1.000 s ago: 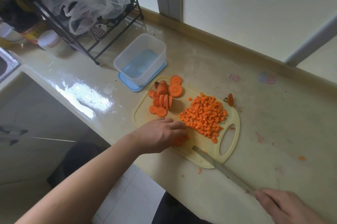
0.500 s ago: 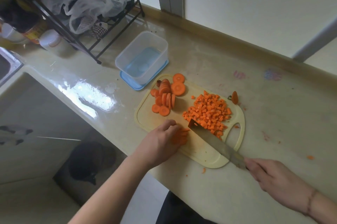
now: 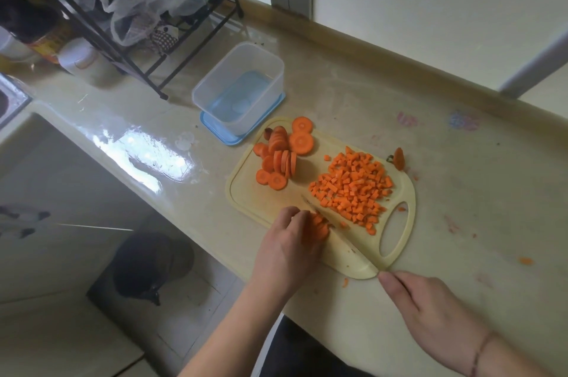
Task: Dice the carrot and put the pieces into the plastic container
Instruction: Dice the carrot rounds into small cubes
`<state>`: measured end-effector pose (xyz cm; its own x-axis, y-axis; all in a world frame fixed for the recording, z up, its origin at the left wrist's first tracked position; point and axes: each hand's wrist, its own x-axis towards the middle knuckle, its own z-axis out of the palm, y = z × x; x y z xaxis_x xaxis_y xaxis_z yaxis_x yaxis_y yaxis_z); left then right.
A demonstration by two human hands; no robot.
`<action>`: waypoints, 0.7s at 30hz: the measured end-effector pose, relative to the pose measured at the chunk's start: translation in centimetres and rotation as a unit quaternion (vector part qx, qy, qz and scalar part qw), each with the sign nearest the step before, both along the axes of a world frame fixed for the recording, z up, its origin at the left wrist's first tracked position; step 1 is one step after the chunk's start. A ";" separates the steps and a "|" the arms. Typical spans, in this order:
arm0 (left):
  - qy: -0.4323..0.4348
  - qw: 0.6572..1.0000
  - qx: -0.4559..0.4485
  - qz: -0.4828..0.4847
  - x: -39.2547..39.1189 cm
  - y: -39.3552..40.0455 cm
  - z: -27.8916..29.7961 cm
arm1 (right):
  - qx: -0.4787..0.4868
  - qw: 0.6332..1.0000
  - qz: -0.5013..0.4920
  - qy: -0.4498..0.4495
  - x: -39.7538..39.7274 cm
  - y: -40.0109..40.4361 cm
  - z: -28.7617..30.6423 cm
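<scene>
A cream cutting board [image 3: 246, 192] lies on the counter. On it sit a heap of diced carrot [image 3: 353, 186] and a row of carrot slices [image 3: 279, 158]. My left hand [image 3: 285, 247] holds a small stack of carrot slices [image 3: 318, 227] at the board's near edge. My right hand [image 3: 430, 312] grips the knife [image 3: 338, 232] by its handle, and the blade lies across the board right beside that stack. The clear plastic container [image 3: 239, 84] stands on its blue lid behind the board and holds no carrot.
A carrot end [image 3: 399, 158] lies just off the board's far right corner, with small orange scraps [image 3: 525, 260] on the counter. A black wire rack [image 3: 129, 48] with bags and jars stands at the back left. The counter edge runs close by my left hand.
My right hand brought the knife from off the board's right corner leftward across it, up against the slices under my left hand. The left hand stayed on the stack.
</scene>
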<state>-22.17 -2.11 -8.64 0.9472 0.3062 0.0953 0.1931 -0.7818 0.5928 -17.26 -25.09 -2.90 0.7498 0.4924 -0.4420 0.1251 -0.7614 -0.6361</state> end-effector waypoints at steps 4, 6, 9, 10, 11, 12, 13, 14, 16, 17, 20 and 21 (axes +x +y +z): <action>0.007 0.999 -0.002 0.031 0.0 -1.0 -0.1 | 0.004 1.000 -0.009 -0.013 1.1 0.0 -0.1; 0.009 0.999 0.000 0.041 0.1 -1.5 -0.1 | 0.007 1.000 -0.003 -0.017 1.3 0.0 -0.2; -0.005 0.999 0.030 0.023 -0.1 -1.4 -0.3 | 0.005 1.000 0.007 -0.020 1.3 0.0 0.0; -0.015 0.999 0.045 0.013 -0.2 -1.2 -0.5 | 0.005 1.000 0.007 -0.019 1.4 -0.1 0.1; -0.023 0.998 0.056 0.002 -0.3 -0.9 -0.7 | 0.003 1.000 0.005 -0.019 1.4 -0.2 0.1; -0.028 0.998 0.063 -0.011 -0.4 -0.5 -1.0 | 0.001 1.000 0.002 -0.018 1.5 -0.2 0.1; -0.029 0.997 0.066 -0.026 -0.4 0.0 -1.2 | 0.000 1.000 -0.002 -0.015 1.5 -0.3 0.1; -0.027 0.996 0.068 -0.043 -0.5 0.4 -1.3 | -0.002 1.000 -0.005 -0.012 1.6 -0.3 0.1; -0.021 0.994 0.077 -0.074 -0.6 1.2 -1.0 | -0.002 1.000 -0.013 -0.004 1.6 -0.3 0.2; -0.023 0.992 0.089 -0.086 -0.7 1.6 -0.7 | -0.001 1.000 -0.015 0.001 1.6 -0.3 0.2; -0.071 0.981 0.112 -0.138 -0.7 3.1 -0.2 | -0.005 1.000 -0.013 0.007 1.7 -0.2 0.3; -0.094 0.975 0.104 -0.174 -0.7 3.8 -0.4 | -0.007 1.000 -0.011 0.007 1.8 -0.2 0.3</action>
<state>-22.84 1.70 -9.05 0.9498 -0.0748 0.3037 -0.2020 -0.8881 0.4129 -15.49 -25.25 -2.64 0.7541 0.4696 -0.4591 0.0989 -0.7724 -0.6274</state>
